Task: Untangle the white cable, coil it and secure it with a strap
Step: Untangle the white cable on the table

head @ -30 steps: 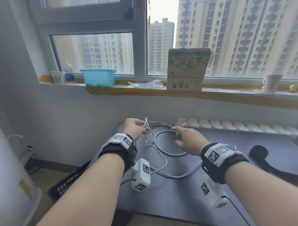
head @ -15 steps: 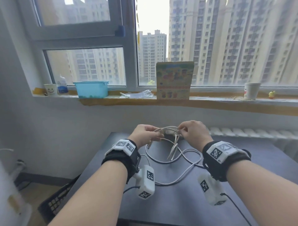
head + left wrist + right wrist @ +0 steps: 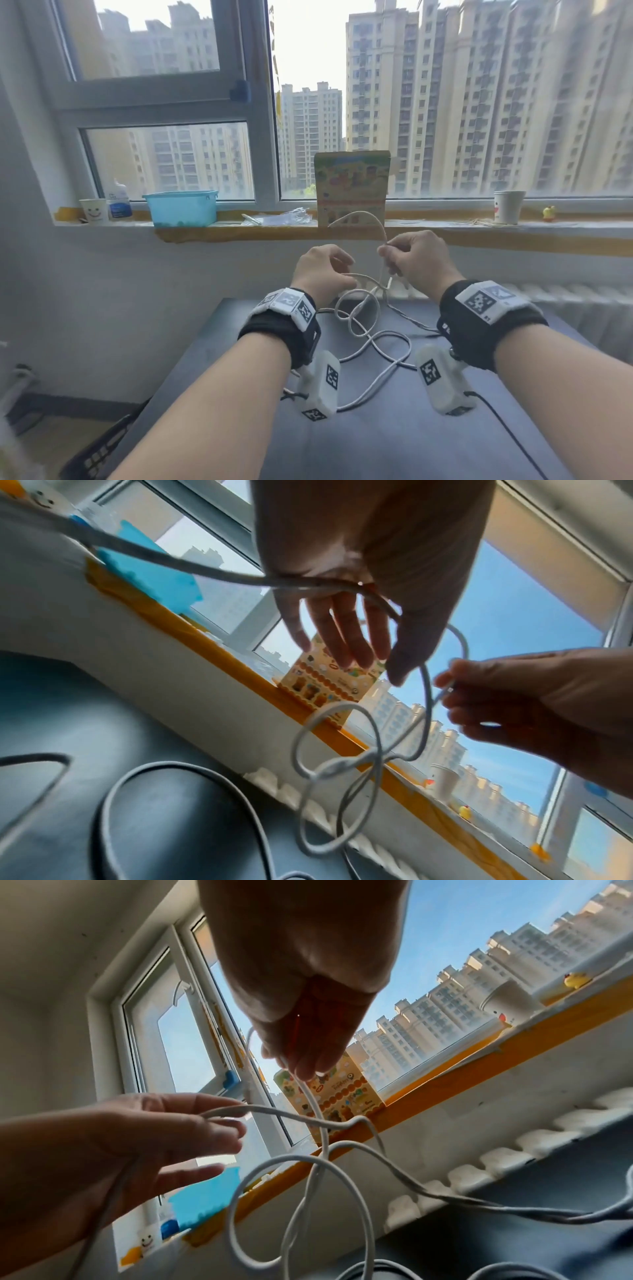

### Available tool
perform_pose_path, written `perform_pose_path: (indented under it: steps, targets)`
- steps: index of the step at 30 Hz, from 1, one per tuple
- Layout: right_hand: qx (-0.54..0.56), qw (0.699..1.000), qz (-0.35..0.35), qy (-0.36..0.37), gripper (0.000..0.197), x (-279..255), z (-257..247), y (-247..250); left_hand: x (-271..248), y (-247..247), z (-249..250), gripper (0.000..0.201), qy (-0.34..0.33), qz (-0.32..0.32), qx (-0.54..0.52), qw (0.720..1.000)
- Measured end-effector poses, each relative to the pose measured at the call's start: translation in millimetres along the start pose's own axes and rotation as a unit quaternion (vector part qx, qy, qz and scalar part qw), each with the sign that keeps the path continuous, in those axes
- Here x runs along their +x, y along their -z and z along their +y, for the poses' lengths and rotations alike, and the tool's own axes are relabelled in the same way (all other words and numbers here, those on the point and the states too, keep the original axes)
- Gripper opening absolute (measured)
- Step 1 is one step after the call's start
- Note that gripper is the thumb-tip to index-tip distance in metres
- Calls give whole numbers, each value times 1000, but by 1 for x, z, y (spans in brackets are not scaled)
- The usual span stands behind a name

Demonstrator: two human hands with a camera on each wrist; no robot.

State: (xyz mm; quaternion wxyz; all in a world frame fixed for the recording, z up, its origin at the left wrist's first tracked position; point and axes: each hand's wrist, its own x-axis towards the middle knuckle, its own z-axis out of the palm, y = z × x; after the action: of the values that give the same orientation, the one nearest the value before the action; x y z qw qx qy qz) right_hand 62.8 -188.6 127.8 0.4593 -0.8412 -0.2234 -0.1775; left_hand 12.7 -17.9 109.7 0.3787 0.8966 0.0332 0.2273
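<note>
The white cable (image 3: 358, 212) is held up over the dark table (image 3: 376, 445), its tangled loops hanging down onto the tabletop. My left hand (image 3: 346, 270) has a strand running across its palm between thumb and fingers (image 3: 342, 642); the same cable (image 3: 219, 573) trails off left. My right hand (image 3: 387, 250) pinches the cable near one end, and the short free end arcs up and left. In the right wrist view the right hand (image 3: 301, 1064) pinches a strand that drops into a crossed loop (image 3: 294, 1156), with the left hand (image 3: 226, 1123) beside it.
The windowsill behind carries a blue basket (image 3: 180, 209), a colourful box (image 3: 351, 188), a plastic bag, a bottle and paper cups (image 3: 508, 205). A white radiator (image 3: 582, 301) runs along the table's far edge. A black basket (image 3: 99, 445) sits on the floor, left.
Both hands have lifted the cable off the table and higher. The right hand now pinches it near the end, which sticks up. More loops hang free.
</note>
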Motion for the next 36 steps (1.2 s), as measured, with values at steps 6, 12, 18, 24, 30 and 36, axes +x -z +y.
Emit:
perform_pose_path:
  steps: [6, 12, 18, 24, 30, 36]
  targets:
    - [18, 999, -24, 14, 21, 1, -4, -4, 1, -7, 17, 16, -79, 40, 35, 996]
    - [7, 993, -116, -1, 23, 2, -2, -10, 2, -3, 21, 6, -56, 59, -43, 996]
    - [-52, 986, -131, -93, 24, -15, 16, -25, 1, -6, 15, 20, -6, 41, -84, 996]
    - [-97, 957, -254, -97, 42, -43, 49, -74, -4, -7, -7, 26, 8, 41, -91, 995]
    - [-179, 914, -357, -69, 18, -39, 49, -92, 6, 1, -36, 31, 33, 68, -71, 995]
    - [-20, 962, -267, -49, 24, -17, 39, -69, 12, 6, -65, 37, 185, 24, 327, 926]
